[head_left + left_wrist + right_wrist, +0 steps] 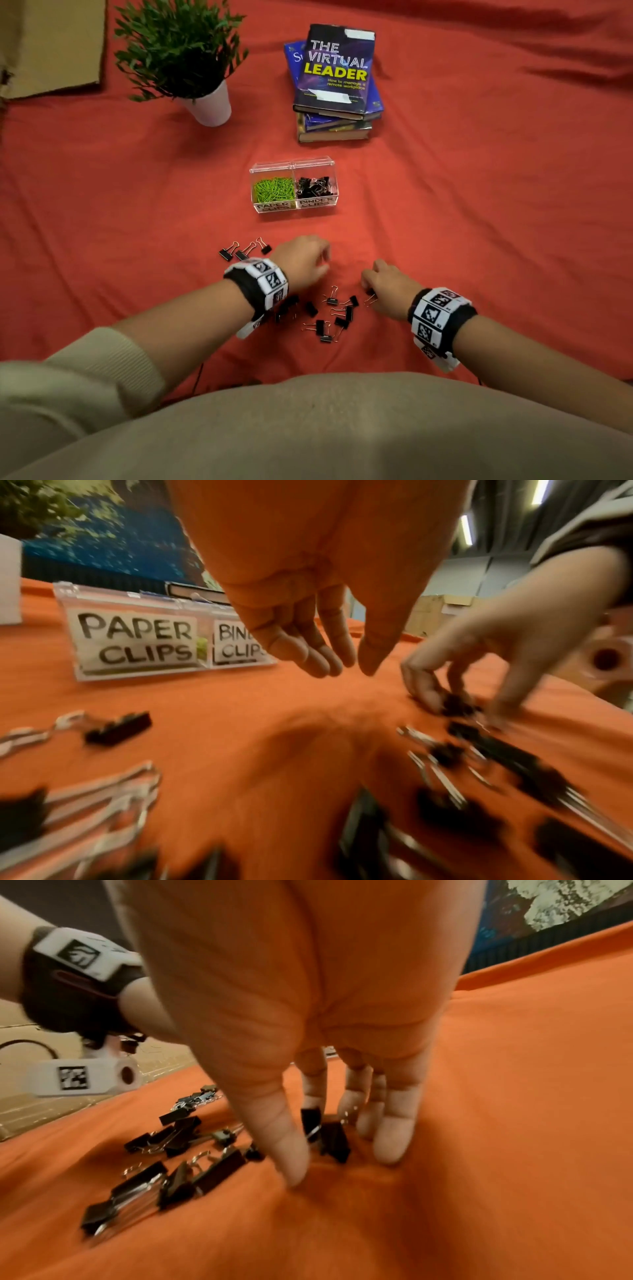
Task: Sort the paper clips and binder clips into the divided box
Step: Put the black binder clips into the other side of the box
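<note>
Black binder clips (329, 313) lie scattered on the red cloth before you, light, stiff and springy; take each by its body, since the wire handles flop. Your right hand (387, 289) pinches one; your left hand (308, 631) hovers relaxed, empty. Clear cloth leads to the divided box (294, 205).

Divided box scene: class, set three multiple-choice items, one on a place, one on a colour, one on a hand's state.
1. Where do the paper clips lie in the box?
A left compartment
B right compartment
C on the books

2. What colour are the loose binder clips on the cloth?
A green
B black
C white

3. What is the right hand doing?
A resting flat
B pinching a binder clip
C holding the box

Answers: A, green clips sit behind the PAPER CLIPS label; B, black bodies with wire handles; B, thumb and fingers close round a clip.
</note>
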Motion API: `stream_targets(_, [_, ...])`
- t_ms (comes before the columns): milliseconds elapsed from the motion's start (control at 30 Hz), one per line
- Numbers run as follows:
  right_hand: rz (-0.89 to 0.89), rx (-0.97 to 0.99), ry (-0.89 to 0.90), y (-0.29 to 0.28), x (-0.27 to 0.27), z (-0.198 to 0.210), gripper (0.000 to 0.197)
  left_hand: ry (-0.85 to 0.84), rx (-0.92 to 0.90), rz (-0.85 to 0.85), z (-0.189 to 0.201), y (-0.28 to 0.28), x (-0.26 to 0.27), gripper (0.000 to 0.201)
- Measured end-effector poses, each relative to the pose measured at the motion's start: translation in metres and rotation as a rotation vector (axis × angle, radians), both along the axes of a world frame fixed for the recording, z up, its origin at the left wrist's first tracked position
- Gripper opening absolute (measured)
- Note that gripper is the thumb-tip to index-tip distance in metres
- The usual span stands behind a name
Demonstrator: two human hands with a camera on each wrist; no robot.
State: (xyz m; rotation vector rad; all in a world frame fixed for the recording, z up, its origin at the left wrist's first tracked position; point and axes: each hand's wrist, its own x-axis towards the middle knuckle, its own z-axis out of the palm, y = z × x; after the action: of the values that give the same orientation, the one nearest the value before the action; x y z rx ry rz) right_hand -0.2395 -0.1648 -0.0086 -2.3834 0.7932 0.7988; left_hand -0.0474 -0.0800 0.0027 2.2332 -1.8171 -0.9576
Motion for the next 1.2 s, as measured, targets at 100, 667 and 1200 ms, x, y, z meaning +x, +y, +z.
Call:
stream_targets(100, [-0.047,0.048,-0.081,0.001,-0.003,-0.006,0.027,-0.011,0.128,-0.096,-0.007,0.032,-0.014,0.02])
stream_targets(667, [0.03,0.066,-0.191,0.025,0.005,-0.012,0.019,-0.079,-0.009,-0.174,-0.015,0.054,-0.04,0.035])
stream_targets(1200, [-0.314,0.001,-0.413,-0.041,0.043,0.019,0.017,-0.159,0.084,-0.16,-0.017,0.038,-0.042,0.019])
